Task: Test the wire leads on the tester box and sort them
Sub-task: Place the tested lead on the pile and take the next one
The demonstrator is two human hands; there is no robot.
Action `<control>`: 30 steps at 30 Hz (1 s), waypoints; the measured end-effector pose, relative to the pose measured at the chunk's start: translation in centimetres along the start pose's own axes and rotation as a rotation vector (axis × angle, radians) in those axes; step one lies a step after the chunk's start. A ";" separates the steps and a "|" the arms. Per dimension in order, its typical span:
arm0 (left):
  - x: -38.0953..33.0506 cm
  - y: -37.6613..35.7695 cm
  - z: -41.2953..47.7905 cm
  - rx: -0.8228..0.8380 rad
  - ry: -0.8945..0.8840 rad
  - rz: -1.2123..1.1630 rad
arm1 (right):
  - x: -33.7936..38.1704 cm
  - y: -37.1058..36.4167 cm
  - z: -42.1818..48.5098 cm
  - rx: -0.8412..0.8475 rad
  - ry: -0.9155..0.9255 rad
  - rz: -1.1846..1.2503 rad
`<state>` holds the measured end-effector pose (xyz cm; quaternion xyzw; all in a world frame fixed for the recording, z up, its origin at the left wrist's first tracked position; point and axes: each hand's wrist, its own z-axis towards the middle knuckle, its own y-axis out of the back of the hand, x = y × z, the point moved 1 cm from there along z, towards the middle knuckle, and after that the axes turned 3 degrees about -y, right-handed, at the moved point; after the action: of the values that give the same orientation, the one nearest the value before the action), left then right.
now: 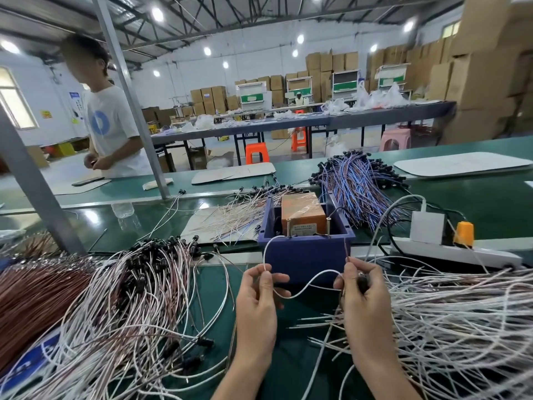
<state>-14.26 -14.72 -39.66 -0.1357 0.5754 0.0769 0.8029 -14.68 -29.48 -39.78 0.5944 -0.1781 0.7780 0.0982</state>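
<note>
The blue tester box [305,255] stands mid-table, with an orange block and two upright metal posts [308,226] inside. My left hand [258,295] pinches a white wire lead [305,287] that loops up to the left post. My right hand [362,287] pinches the lead's other end with its black part and a thin brown strand pointing up beside the box. A heap of white and brown leads with black ends [124,284] lies to the left. White leads [450,313] are piled on the right.
Blue and brown leads [357,186] lie behind the box, loose pale ones [236,215] left of it. A white power strip [450,249] with an orange plug sits at right. A grey post [34,180] rises at left. A person in a white shirt [112,122] stands across the green table.
</note>
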 end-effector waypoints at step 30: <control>1.6 0.2 1.4 -0.001 0.033 -0.059 | -1.4 -1.9 1.6 -0.151 0.093 -0.056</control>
<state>-12.49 -14.12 -40.77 -0.1542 0.5841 0.0509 0.7953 -12.20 -28.27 -40.50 0.5531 -0.2151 0.7861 0.1727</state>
